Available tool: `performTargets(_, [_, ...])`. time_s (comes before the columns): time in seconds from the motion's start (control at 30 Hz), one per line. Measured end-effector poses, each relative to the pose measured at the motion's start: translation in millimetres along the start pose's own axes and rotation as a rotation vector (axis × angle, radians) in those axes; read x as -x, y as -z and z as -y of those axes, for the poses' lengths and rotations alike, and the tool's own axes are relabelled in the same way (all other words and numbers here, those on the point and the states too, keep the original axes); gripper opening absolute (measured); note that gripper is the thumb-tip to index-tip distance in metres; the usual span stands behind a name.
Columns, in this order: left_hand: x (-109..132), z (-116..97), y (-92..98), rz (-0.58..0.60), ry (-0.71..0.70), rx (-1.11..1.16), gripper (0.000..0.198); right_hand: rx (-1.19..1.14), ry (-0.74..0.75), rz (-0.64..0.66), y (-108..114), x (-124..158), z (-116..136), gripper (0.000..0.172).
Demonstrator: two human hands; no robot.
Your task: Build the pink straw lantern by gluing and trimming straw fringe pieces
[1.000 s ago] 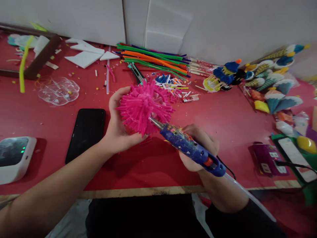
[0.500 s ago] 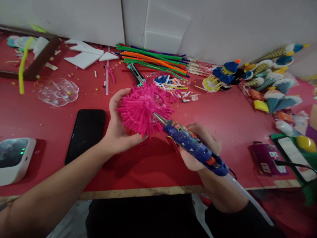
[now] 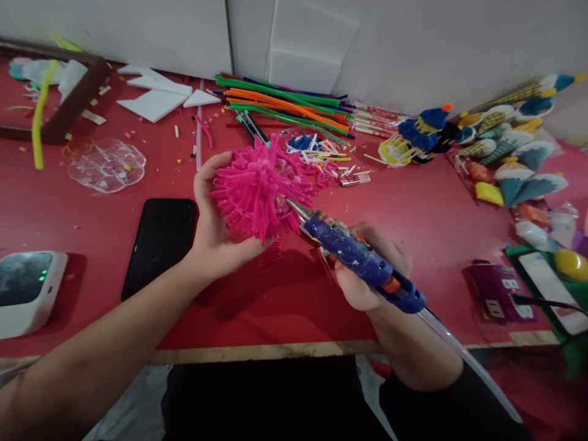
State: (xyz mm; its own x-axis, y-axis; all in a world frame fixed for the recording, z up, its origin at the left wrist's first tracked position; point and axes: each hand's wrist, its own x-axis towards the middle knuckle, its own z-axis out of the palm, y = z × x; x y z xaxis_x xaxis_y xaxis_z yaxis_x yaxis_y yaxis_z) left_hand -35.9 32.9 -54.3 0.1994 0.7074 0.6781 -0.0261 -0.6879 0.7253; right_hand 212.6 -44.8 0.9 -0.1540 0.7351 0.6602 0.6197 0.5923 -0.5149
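Observation:
My left hand (image 3: pixel 215 220) grips a round bright-pink craft piece (image 3: pixel 257 193) from its left side, thumb below and fingers behind. Short fuzzy pink pieces, like cut pipe cleaners, radiate all over it, and a glossy clear patch shows near its right side. In my right hand (image 3: pixel 367 269) is a blue hot glue gun (image 3: pixel 349 251), stained with paint or glue. Its metal nozzle points up and left at the glossy patch, touching or very close to it. A long translucent glue stick (image 3: pixel 463 358) sticks out of the gun's back end.
Behind the pink piece lie colourful pipe cleaners (image 3: pixel 285 104), a cutter knife (image 3: pixel 252 127), cut bits and a lighter (image 3: pixel 354 179). A phone (image 3: pixel 160 245) and a white device (image 3: pixel 32 291) are at left. Craft cones (image 3: pixel 514 171) and a purple box (image 3: pixel 500 291) with a cable stand at right.
The pink piece has shifted slightly up and left and turned a little in my left hand, showing more of the glossy patch. The glue gun's nozzle stays beside it.

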Motion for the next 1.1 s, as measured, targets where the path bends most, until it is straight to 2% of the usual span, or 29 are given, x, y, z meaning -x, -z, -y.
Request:
performTargets(0.17, [0,7,3.9,0.000,-0.022,-0.060,0.141,0.009,-0.036,0.008,0,1,0,0.013])
performTargets(0.4, [-1,13,3.9,-0.087,-0.098,-0.134,0.135,0.026,-0.029,-0.001,2,0,-2,0.015])
performTargets(0.57, [-1,11,3.8,-0.050,-0.083,-0.168,0.134,0.019,0.005,0.016,0,-2,-1,0.011])
performTargets(0.77, [-1,10,4.3,-0.136,0.003,-0.080,0.140,0.014,0.037,-0.018,-4,0,0,0.018])
performTargets(0.9, [-1,10,3.7,-0.096,-0.067,-0.113,0.144,0.006,0.033,-0.023,-8,2,-1,0.017])
performTargets(0.97, [-1,11,1.3,-0.119,-0.071,-0.104,0.139,0.017,0.038,-0.019,-7,2,-5,0.013])
performTargets(1.07, [-1,14,-3.5,-0.188,-0.003,-0.009,0.121,0.035,0.171,0.028,6,-3,-17,0.008])
performTargets(1.1, [-1,15,-4.7,-0.217,0.027,0.021,0.115,0.056,0.222,0.073,14,-5,-22,0.012])
